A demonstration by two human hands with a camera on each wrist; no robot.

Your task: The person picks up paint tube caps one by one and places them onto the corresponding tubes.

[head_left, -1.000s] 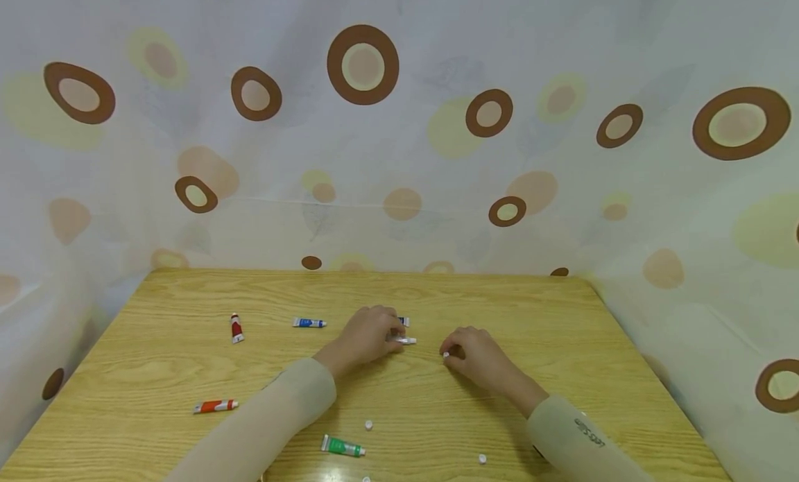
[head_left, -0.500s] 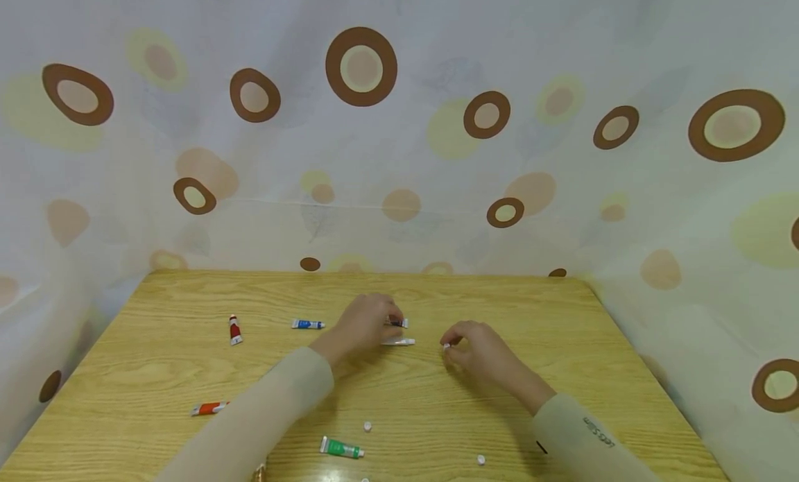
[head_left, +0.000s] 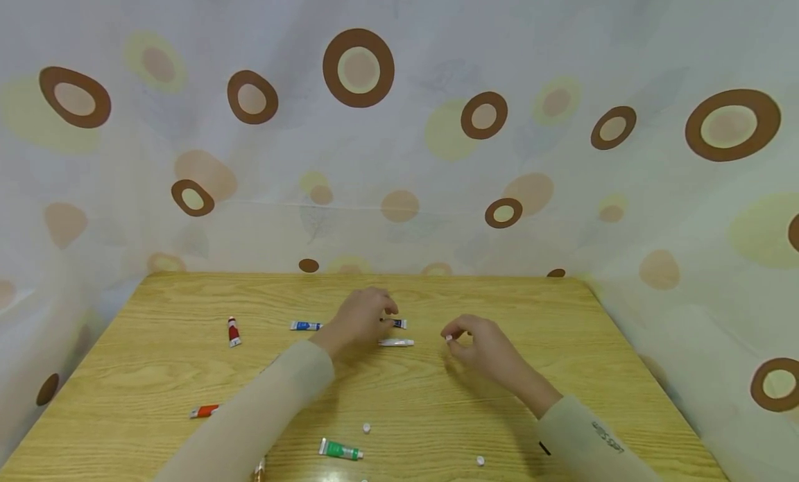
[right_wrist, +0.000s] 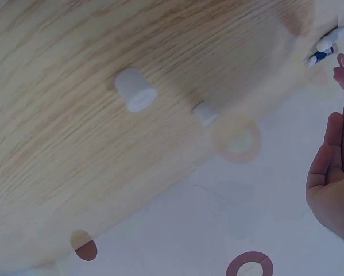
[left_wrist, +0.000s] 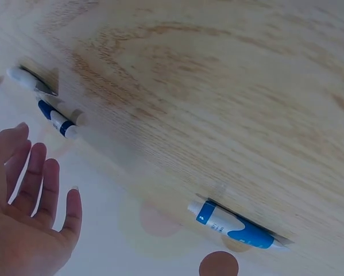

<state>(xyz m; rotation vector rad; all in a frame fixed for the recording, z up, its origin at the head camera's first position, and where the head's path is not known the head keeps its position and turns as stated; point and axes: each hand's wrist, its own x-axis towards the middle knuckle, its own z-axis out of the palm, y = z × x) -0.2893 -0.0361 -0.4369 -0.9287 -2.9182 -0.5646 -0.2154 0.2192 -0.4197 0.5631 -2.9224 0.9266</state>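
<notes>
My left hand (head_left: 362, 317) hovers at the dark blue paint tube (head_left: 399, 323), its fingers spread and holding nothing in the left wrist view. The white paint tube (head_left: 397, 342) lies just in front of the dark blue one. To the left of that hand is a blue paint tube (head_left: 304, 326), also seen in full as a blue tube (left_wrist: 240, 227) in the left wrist view. My right hand (head_left: 483, 343) pinches a small white cap (head_left: 449, 337) between thumb and index finger, above the table.
A dark red tube (head_left: 234, 331) and an orange-red tube (head_left: 204, 411) lie at the left. Nearer are a green tube (head_left: 340, 449), a white cap (head_left: 366, 428) and another cap (head_left: 480, 460). Patterned cloth (head_left: 399, 246) rises behind the wooden table (head_left: 530, 295).
My left hand has come off the white tube and moved back over the dark blue one, its fingers opening. My right hand has shifted slightly back, still pinching the cap.
</notes>
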